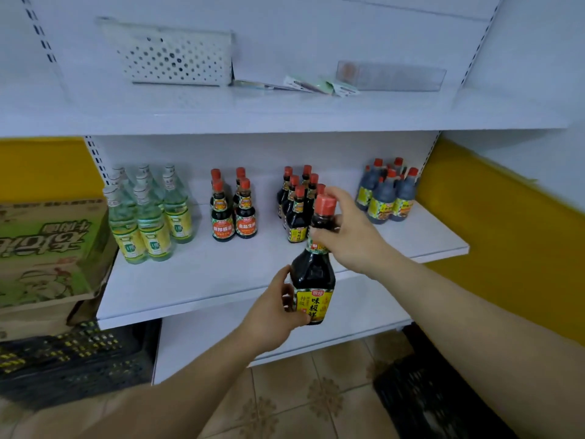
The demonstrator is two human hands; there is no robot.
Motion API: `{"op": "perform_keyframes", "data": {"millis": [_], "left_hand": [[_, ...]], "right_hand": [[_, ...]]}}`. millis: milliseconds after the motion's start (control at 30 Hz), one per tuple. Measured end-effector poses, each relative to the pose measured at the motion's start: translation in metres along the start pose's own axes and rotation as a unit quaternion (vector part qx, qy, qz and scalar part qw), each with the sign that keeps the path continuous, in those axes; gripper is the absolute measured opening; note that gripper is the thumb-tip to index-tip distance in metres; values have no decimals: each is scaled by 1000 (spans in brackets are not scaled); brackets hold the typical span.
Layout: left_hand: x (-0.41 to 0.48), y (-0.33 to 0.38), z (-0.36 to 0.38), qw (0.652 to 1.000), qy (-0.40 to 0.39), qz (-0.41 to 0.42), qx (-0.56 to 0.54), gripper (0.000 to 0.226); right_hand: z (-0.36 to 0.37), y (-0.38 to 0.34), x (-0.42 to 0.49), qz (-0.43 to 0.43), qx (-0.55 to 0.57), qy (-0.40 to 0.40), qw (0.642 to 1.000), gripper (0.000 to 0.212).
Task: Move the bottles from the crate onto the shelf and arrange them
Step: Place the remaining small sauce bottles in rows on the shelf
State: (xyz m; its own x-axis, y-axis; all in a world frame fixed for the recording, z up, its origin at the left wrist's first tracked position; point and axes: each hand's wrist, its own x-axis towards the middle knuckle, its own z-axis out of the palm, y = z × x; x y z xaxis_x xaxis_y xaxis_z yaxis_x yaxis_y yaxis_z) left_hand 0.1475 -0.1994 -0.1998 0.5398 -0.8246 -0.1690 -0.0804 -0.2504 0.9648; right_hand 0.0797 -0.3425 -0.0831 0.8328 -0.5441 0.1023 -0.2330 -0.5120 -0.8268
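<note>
1. The right hand (351, 232) grips the neck of a dark sauce bottle (313, 274) just under its red cap, with the fingers curled round it.
2. The left hand (275, 308) holds the same bottle lower down, thumb and fingers wrapped about the yellow label.
3. Between the two hands the bottle is upright in the air, out in front of the edge of the middle shelf (190, 280) and not resting on it.
4. Just behind it on that shelf stands a cluster of matching dark bottles (297, 204) with red caps.
5. Further left on the shelf are some rounder dark bottles (232, 210), then pale clear bottles (145, 217). At the far right stand dark jugs (384, 194).
6. The upper shelf (285, 118) carries a white perforated basket (177, 57), some leaflets (316, 85) and a clear tray (391, 76).
7. Left of the shelving, a cardboard box (47, 248) is stacked above a black crate (69, 359). A second black crate (427, 391) sits on the tiled floor (300, 400) at the lower right.
</note>
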Motion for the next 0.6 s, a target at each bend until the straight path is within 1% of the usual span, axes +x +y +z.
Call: {"op": "perform_keyframes", "data": {"millis": [133, 267, 367, 467, 600], "left_hand": [[52, -11, -11, 1000, 10, 3, 10, 83], [108, -21, -13, 997, 34, 4, 73, 88], [151, -27, -4, 996, 57, -4, 68, 88], [191, -37, 8, 993, 99, -30, 48, 89], [233, -59, 18, 988, 132, -62, 52, 84]], "right_hand": [[6, 26, 42, 1, 0, 6, 1000, 57], [2, 51, 89, -16, -38, 1, 999, 57], [1, 77, 126, -37, -52, -23, 998, 59], [-3, 105, 165, -68, -111, -59, 990, 56], [-2, 137, 203, -106, -204, -108, 967, 56]]}}
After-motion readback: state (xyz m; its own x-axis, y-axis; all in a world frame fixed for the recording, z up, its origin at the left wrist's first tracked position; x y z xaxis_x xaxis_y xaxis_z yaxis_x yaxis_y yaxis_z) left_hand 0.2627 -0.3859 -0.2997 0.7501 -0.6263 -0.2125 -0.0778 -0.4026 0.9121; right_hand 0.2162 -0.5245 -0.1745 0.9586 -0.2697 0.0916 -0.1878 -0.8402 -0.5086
